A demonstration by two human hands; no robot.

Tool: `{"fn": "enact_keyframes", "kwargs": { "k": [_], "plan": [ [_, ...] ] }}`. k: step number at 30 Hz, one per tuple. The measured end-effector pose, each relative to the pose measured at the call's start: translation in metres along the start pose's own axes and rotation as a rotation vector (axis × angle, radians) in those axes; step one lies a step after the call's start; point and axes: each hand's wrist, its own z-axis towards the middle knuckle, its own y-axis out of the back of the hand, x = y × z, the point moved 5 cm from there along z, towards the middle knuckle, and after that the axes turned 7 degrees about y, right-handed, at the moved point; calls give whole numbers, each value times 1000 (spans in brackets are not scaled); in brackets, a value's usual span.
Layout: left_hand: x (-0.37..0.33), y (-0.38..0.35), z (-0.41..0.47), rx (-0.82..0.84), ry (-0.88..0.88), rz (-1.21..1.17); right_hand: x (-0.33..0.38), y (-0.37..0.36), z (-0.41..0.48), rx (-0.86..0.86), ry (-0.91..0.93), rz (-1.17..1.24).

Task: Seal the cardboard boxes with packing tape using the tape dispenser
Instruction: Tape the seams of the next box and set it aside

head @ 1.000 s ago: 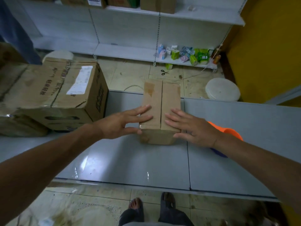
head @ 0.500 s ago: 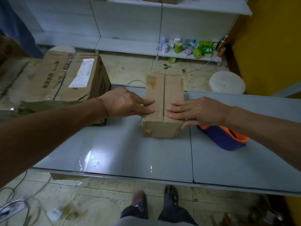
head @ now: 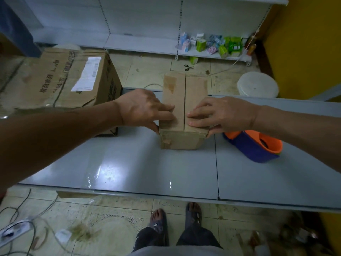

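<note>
small box (head: 184, 100) between left hand (head: 142, 108) and right hand (head: 223, 113), both laid flat pressing its flaps down; brown, creased, centre seam open.

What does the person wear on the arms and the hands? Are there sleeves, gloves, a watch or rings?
Both hands are bare: the left hand and the right hand wear no gloves. I see no ring, watch or bracelet. The left forearm and the right forearm are uncovered as far as the picture shows; no sleeve edge is in view.
</note>
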Motion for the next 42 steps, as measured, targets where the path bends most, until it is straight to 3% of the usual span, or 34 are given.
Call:
{"fn": "enact_keyframes", "kwargs": {
  "k": [4,8,15,20,22,25,26,28,33,42],
  "plan": [
    [4,-6,16,50,4,97,-5,-6,1,-2,-4,19],
    [15,-24,20,138,-38,-6,-8,-11,-3,-50,-44,55],
    [18,-34,19,179,76,-36,-3,-26,-13,-127,-148,59],
    [0,-27,6,134,348,33,18,-14,-15,-41,-299,114],
    [-1,-17,-13,39,608,-157,35,-10,-18,-173,-497,182],
    [-17,-7,-26,-288,1149,-1028,47,-12,-11,-684,-1096,536],
    [-30,-12,-20,-366,1246,-1285,49,-21,-2,-833,-1300,749],
    [-52,-26,-1,-437,1314,-1456,53,-38,21,-1051,-1527,1022],
    [-62,-53,6,-652,1401,-1525,61,-53,32,-1327,-1605,978],
    [-65,-55,6,-700,1497,-1663,64,-48,35,-1375,-1572,1101]
  ]
}}
